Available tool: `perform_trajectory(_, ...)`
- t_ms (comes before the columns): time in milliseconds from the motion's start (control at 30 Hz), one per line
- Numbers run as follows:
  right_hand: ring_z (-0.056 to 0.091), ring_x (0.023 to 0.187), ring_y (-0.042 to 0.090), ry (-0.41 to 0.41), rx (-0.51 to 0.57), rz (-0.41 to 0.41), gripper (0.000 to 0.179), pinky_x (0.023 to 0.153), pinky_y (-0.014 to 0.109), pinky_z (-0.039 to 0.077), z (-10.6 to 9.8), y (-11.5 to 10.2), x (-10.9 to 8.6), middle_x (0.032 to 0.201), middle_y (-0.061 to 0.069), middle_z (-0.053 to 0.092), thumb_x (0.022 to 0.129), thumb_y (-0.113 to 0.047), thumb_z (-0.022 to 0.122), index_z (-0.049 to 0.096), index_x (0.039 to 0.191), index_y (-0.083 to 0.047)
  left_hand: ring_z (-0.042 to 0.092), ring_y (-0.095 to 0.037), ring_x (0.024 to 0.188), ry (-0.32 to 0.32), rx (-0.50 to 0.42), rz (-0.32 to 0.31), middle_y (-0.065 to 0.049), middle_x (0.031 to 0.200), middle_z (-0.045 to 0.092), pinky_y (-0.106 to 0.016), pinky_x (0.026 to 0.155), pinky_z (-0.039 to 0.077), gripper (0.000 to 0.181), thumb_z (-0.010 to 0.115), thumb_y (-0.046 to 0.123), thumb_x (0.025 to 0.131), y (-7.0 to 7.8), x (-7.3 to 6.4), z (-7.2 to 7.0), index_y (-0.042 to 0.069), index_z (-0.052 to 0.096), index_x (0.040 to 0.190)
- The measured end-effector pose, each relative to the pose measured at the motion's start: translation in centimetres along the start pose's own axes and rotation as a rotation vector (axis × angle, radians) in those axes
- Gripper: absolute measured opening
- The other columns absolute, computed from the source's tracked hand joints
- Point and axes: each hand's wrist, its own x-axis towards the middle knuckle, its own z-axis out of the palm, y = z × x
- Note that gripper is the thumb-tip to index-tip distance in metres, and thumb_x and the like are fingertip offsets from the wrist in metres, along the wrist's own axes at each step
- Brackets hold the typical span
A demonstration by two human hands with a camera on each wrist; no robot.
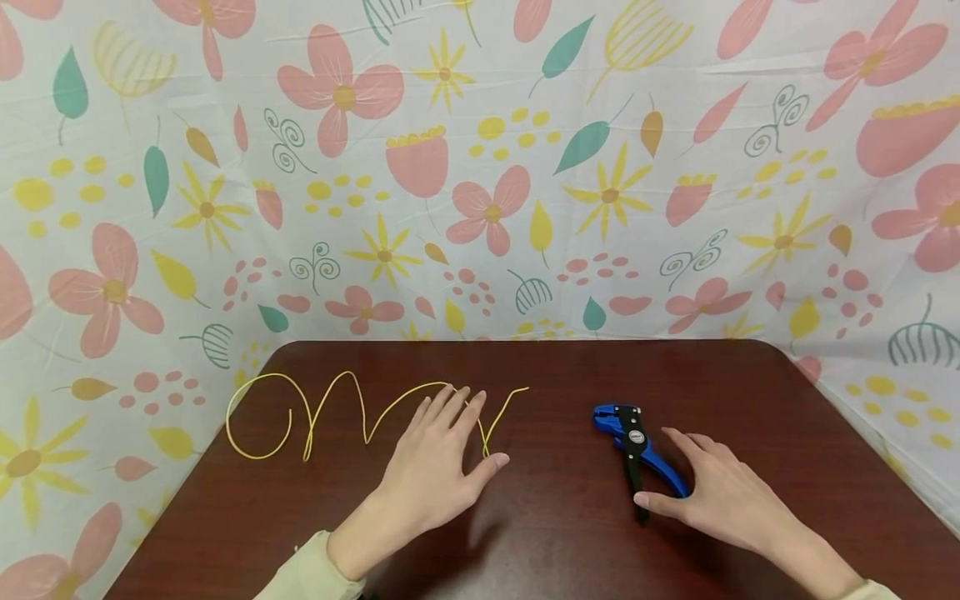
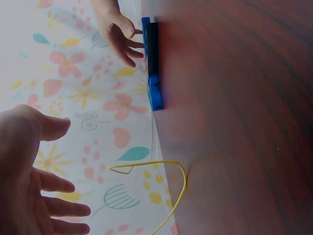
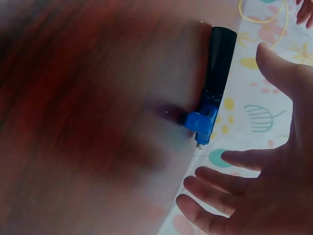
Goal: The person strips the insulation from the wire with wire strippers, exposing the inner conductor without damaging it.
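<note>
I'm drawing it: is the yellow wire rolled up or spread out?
Spread out: the yellow wire runs in wide bends, its ends far apart; the left hand hides part.

- Pliers (image 1: 633, 458): 1 round, pale badge (image 1: 636, 437) on the body, below the head, w/ a dark band & tiny marks across its mid.
- Badge txt: too small to read in head view (looks like lettering, but can't tell which letters or nos.).
- L & R wrist views: pliers seen edge-on, so badge face hidden there.
- Cloth (image 1: 420, 50): printed flowers, leaves & swirls, i.e. decor; no legible txt, brand or no. anywhere.
</note>
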Motion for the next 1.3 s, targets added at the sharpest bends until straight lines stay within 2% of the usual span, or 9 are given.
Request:
perform_trajectory(267,0.059,0.116,0.045,-0.094,0.001,0.001,0.110,0.080,0.067,0.052,0.2,0.0,0.3,0.134,0.025,0.059,0.075,-0.079,0.078,0.055,0.146,0.001,0.043,-0.038,0.147,-0.025,-0.107,-0.002,-0.014,0.156,0.052,-0.052,0.122,0.027,0.076,0.062,0.057,0.101,0.1,0.7,0.5,0.009,0.048,0.158)
perform_trajectory(500,0.055,0.122,0.048,-0.120,-0.004,-0.003,0.113,0.083,0.070,0.048,0.2,-0.5,0.4,0.137,0.025,0.057,0.074,-0.082,0.076,0.054,0.148,0.001,0.049,-0.032,0.143,-0.105,-0.263,-0.081,-0.012,0.156,0.052,-0.054,0.111,0.044,0.071,0.066,0.052,0.101,0.0,1.6,0.6,0.013,0.049,0.158)
perform_trajectory(600,0.055,0.123,0.048,-0.127,-0.011,-0.001,0.115,0.083,0.071,0.047,0.2,-0.6,0.5,0.138,0.026,0.057,0.073,-0.083,0.075,0.054,0.147,0.002,0.050,-0.029,0.143,-0.123,-0.308,-0.105,-0.010,0.156,0.052,-0.054,0.109,0.046,0.070,0.068,0.049,0.101,-0.2,1.9,0.7,0.014,0.049,0.158)
perform_trajectory(900,0.056,0.121,0.047,-0.147,-0.022,0.017,0.115,0.084,0.071,0.047,0.6,-0.5,0.7,0.134,0.024,0.060,0.072,-0.086,0.073,0.059,0.140,0.004,0.051,-0.025,0.142,-0.109,-0.441,-0.098,-0.010,0.152,0.057,-0.047,0.112,0.044,0.066,0.074,0.033,0.100,-1.1,2.9,1.6,0.009,0.051,0.156)
perform_trajectory(1100,0.057,0.121,0.046,-0.143,-0.023,0.021,0.117,0.085,0.070,0.048,0.8,-0.6,0.6,0.133,0.023,0.061,0.068,-0.088,0.074,0.059,0.139,0.005,0.061,-0.026,0.130,-0.089,-0.494,-0.109,-0.012,0.137,0.067,-0.046,0.104,0.050,0.061,0.073,0.028,0.101,-1.7,3.6,2.4,0.005,0.052,0.153)
perform_trajectory(1300,0.058,0.120,0.046,-0.135,-0.052,0.005,0.118,0.084,0.070,0.048,0.7,-0.6,0.8,0.132,0.024,0.061,0.068,-0.088,0.075,0.060,0.137,0.006,0.067,-0.029,0.117,-0.079,-0.539,-0.129,-0.011,0.129,0.071,-0.041,0.092,0.054,0.055,0.072,0.025,0.102,-1.8,4.2,2.8,0.004,0.056,0.150)
